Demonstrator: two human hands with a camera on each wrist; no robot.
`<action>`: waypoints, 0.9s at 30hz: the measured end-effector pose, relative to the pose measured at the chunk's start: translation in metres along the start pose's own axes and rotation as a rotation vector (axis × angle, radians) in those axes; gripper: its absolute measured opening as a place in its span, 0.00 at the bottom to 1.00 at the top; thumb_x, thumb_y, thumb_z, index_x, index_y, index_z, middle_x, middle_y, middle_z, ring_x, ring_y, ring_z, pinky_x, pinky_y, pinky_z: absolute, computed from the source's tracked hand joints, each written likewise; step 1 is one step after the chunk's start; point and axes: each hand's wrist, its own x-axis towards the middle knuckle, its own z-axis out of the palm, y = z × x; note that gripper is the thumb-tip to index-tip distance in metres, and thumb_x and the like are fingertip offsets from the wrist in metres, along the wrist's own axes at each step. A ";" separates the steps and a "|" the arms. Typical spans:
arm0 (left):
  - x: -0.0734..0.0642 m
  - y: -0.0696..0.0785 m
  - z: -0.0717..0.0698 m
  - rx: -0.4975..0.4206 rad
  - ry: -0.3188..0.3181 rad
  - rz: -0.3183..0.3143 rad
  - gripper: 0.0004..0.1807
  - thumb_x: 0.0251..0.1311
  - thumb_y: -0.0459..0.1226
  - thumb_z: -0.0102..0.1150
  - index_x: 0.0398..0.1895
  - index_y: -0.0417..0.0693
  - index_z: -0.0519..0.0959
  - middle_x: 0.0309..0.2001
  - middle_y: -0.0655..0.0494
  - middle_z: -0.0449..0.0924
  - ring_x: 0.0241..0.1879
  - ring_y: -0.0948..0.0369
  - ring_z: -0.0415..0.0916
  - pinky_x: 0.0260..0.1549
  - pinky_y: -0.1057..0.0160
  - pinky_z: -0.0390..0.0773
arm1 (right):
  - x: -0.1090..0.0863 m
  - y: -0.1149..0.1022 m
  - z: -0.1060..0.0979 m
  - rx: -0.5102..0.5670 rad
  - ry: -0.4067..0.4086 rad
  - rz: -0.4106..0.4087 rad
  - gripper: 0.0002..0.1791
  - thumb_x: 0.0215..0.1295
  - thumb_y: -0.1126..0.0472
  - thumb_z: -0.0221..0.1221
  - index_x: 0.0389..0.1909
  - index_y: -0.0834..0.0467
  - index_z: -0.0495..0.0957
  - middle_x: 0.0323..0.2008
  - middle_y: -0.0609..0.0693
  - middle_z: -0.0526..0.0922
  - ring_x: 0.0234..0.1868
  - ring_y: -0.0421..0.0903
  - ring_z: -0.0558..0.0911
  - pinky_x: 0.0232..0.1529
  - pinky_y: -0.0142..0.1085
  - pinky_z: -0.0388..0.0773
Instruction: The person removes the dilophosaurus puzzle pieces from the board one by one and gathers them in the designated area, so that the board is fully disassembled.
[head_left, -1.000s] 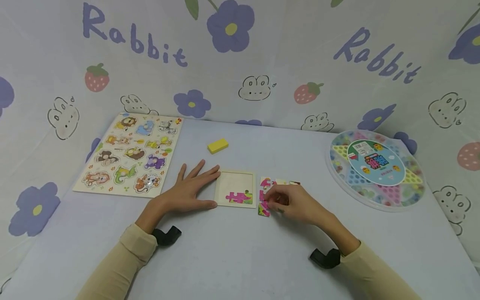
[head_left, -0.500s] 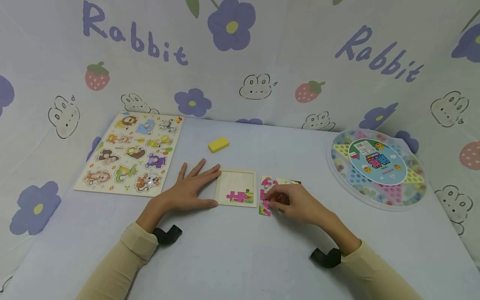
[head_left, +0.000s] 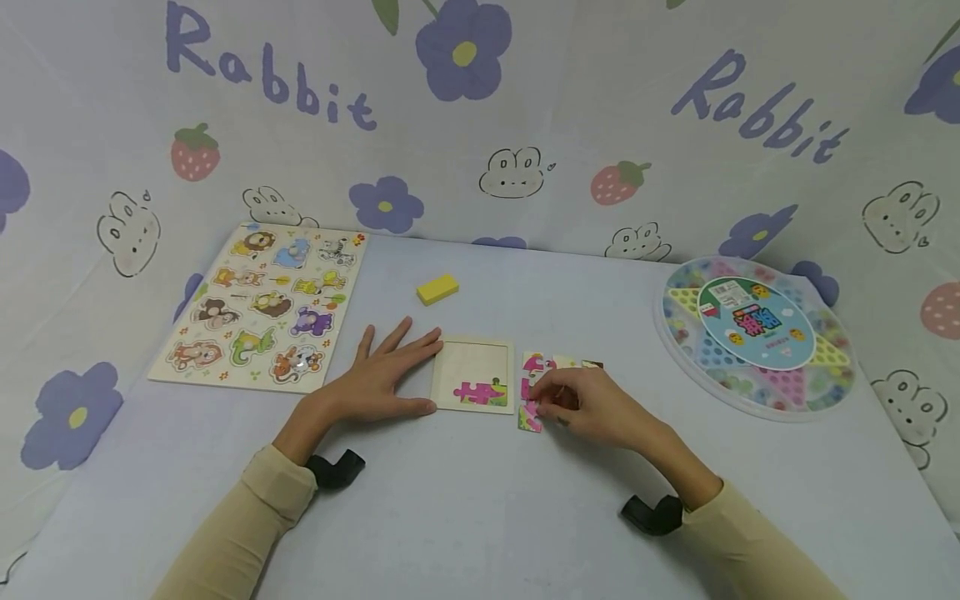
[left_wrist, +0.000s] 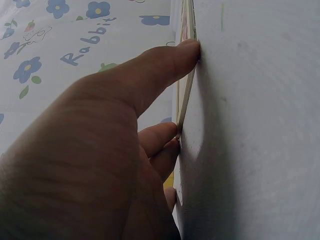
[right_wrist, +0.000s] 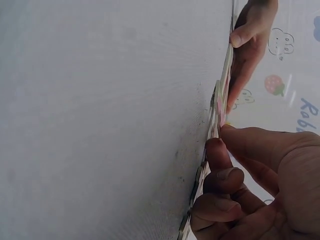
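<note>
My left hand (head_left: 381, 382) lies with its fingers spread and straight, thumb and fingertips against the left edge of a small wooden puzzle tray (head_left: 512, 375). Pink and green joined jigsaw pieces (head_left: 480, 392) fill the tray's lower right part. Just right of the tray lie several loose jigsaw pieces (head_left: 529, 419), partly hidden under my right hand (head_left: 596, 406). That hand's fingers are curled, and thumb and index finger pinch a pink jigsaw piece (head_left: 525, 389) at the left of the group. In the right wrist view, the pinched piece (right_wrist: 222, 111) shows just beyond the thumb tip.
A yellow block (head_left: 437, 289) sits behind the tray. At the left lies an animal peg-puzzle board (head_left: 281, 283), and at the right a round Chinese checkers board (head_left: 757, 337) in clear packaging. A printed cloth (head_left: 300, 183) hangs behind the white table (head_left: 465, 508).
Both hands stay in place, and the tray and pieces keep their positions. Only a slight shift of the head view shows.
</note>
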 end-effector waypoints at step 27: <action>0.000 0.000 0.000 0.006 0.008 0.006 0.50 0.63 0.58 0.67 0.86 0.57 0.57 0.88 0.61 0.48 0.89 0.46 0.28 0.80 0.30 0.18 | 0.012 -0.014 -0.002 -0.032 0.006 -0.007 0.07 0.70 0.62 0.68 0.47 0.53 0.87 0.35 0.43 0.86 0.29 0.40 0.77 0.30 0.28 0.75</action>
